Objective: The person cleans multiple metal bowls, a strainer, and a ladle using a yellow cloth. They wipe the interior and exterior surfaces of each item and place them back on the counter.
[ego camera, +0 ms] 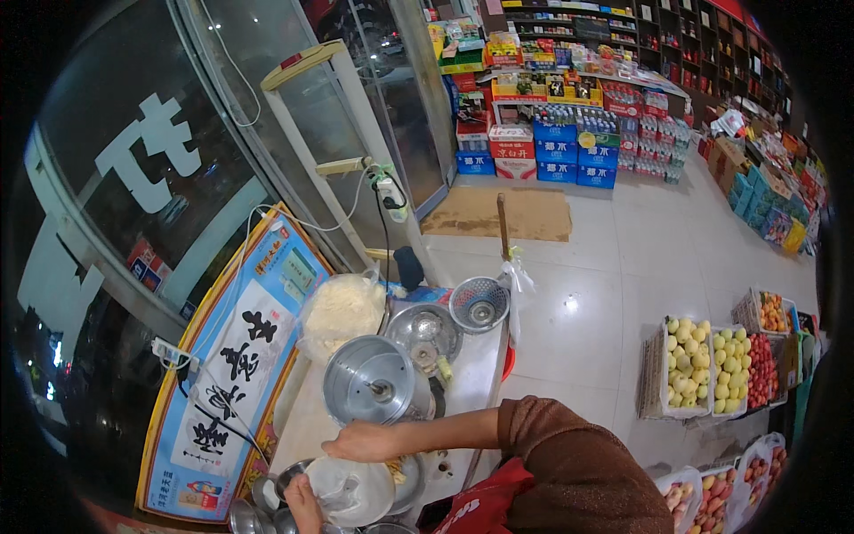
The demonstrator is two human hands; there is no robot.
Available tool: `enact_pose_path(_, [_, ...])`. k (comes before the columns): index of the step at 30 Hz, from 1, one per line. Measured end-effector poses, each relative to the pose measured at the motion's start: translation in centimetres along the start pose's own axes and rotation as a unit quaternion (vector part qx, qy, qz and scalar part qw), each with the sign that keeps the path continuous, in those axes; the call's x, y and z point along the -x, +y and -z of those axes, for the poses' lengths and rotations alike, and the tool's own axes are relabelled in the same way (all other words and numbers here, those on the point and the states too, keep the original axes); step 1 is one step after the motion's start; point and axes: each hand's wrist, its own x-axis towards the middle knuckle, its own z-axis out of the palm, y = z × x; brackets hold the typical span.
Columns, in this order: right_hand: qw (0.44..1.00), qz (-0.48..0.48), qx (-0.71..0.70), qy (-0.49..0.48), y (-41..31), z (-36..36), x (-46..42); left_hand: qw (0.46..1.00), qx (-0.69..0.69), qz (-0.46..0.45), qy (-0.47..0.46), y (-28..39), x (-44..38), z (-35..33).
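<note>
My left hand [304, 502] is at the near side of a translucent white plastic bag or bag-lined bowl [352, 490], its fingers against the rim. My right hand [360, 440] reaches across from the right and lies at the far edge of the same bag, its fingers curled down; whether it pinches the plastic is unclear. Just beyond stands a metal drum-like machine [368, 380] with a central spindle. A metal bowl [408, 484] with yellowish pieces sits partly under the bag, and a small steel bowl [291, 475] is beside my left hand.
Behind the machine are a bag of pale yellow flour-like stuff [343, 307], a metal basin [434, 337] and a perforated metal basket [479, 304]. A wooden stick [502, 223] rises by the table edge. A signboard [233, 374] leans at left; fruit crates [687, 367] stand at right.
</note>
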Motion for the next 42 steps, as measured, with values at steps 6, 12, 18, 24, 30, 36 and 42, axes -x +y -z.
enact_pose_path(6, [0.997, 0.047, -0.054, -0.007, 0.3, 1.3, -0.4, 0.992, -0.096, -0.076, -0.025, 1.2, -2.2, -0.5])
enact_pose_path(12, [0.964, 0.037, -0.241, 0.103, 0.4, 0.1, -0.4, 0.986, -0.121, -0.116, -0.002, 7.2, -3.5, 0.4])
enact_pose_path(18, [0.958, -0.030, -0.240, 0.153, -0.5, 0.8, -0.3, 0.991, 0.082, -0.042, 0.098, 2.0, -3.3, 3.3])
enact_pose_path(24, [0.991, -0.040, -0.119, 0.048, -0.5, 1.1, -0.2, 0.997, 0.051, 0.018, 0.047, 1.3, -0.7, 3.0])
enact_pose_path(30, [0.994, -0.026, -0.039, -0.100, -3.0, 0.6, -1.7, 0.996, 0.020, 0.003, -0.085, 3.3, 0.9, 3.6])
enact_pose_path(36, [0.988, -0.019, -0.144, -0.048, -2.6, -1.9, -2.1, 0.995, -0.042, -0.021, -0.092, 6.0, 0.0, 4.3])
enact_pose_path(42, [0.979, -0.038, -0.183, 0.079, -3.5, -0.7, -1.1, 0.989, 0.138, 0.022, 0.058, -0.4, -0.8, 6.6])
